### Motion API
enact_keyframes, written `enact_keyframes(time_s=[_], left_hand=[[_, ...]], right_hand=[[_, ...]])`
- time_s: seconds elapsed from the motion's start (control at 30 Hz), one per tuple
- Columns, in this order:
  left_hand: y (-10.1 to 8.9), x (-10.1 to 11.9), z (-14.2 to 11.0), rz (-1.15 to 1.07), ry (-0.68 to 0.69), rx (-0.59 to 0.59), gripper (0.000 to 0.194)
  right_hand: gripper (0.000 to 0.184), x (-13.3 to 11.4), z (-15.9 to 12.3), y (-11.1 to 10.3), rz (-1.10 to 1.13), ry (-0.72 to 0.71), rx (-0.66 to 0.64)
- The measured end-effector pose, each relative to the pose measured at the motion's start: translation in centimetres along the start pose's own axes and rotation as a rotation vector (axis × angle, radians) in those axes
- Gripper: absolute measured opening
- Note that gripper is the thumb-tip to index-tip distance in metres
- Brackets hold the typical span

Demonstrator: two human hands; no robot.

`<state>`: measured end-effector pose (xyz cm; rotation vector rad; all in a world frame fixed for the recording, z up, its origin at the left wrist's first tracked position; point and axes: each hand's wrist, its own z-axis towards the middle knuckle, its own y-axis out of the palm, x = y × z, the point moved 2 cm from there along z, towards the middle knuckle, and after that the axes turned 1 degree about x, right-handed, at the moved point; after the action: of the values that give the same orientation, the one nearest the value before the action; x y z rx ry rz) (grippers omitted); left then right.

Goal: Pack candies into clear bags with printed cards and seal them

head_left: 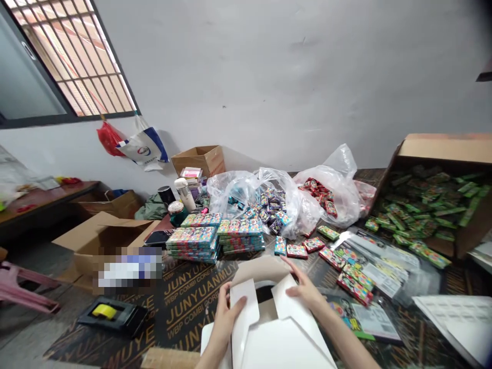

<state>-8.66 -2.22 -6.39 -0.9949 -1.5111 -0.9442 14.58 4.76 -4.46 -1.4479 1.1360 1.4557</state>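
A white cardboard box (269, 333) lies low in the middle of the head view, its flaps partly folded over a dark gap. My left hand (225, 320) presses on the left flap, thumb on top and fingers curled round its edge. My right hand (305, 289) lies on the right flap with the fingers stretched flat. Just beyond the box, stacks of colourful flat packs (215, 237) stand on the dark board table (184, 302).
Clear plastic bags of small packets (277, 202) sit behind the stacks. An open carton of green packets (430, 205) lies tipped at the right. Loose packets and printed sheets (357, 271) spread to the right. Open cardboard boxes (103, 241) and a tape dispenser (111, 313) stand at the left.
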Motion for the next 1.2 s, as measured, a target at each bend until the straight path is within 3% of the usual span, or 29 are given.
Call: enact_keyframes(time_s=[0.17, 0.23, 0.37, 0.47, 0.57, 0.67, 0.73, 0.83, 0.93, 1.1, 1.2], left_hand=[[3.4, 0.7, -0.3, -0.208, 0.011, -0.154, 0.063], [3.7, 0.6, 0.3, -0.225, -0.03, -0.159, 0.058], [2.7, -0.8, 1.3, -0.228, -0.167, -0.088, 0.026], [1.7, -1.2, 1.4, -0.182, -0.178, -0.091, 0.024], [1.4, 0.0, 1.2, 0.099, -0.145, -0.313, 0.049], [1.7, 1.6, 1.0, 0.55, -0.026, -0.464, 0.086], [2.3, 1.9, 1.0, 0.831, 0.091, -0.454, 0.082], [3.1, 1.4, 0.9, 1.064, 0.145, -0.397, 0.075], [3.2, 1.2, 0.7, 1.103, 0.153, -0.352, 0.074], [2.1, 1.9, 0.0, 0.95, 0.11, -0.554, 0.076], [1.9, 1.8, -1.0, 1.088, 0.136, -0.431, 0.091]], right_hand=[[0.064, 0.3, -3.0, -2.5, -0.003, -0.157, 0.104], [0.056, 0.1, -2.8, -2.8, 0.0, -0.172, 0.129], [0.016, -0.2, -1.8, -2.5, -0.111, -0.149, 0.119], [0.032, -0.9, -1.7, -2.2, -0.188, -0.123, 0.03], [0.035, -2.4, -1.9, -2.1, -0.353, -0.127, -0.157], [0.08, -3.4, -1.9, -1.8, -0.686, -0.065, -0.406], [0.096, -3.4, -1.7, -1.6, -0.909, -0.021, -0.49], [0.102, -3.0, -1.3, -1.3, -1.133, 0.025, -0.49], [0.103, -3.1, -1.4, -1.2, -1.219, 0.025, -0.485], [0.1, -3.9, -2.3, -0.5, -1.201, -0.035, -0.526], [0.106, -3.7, -2.5, 0.1, -1.35, -0.022, -0.45]])
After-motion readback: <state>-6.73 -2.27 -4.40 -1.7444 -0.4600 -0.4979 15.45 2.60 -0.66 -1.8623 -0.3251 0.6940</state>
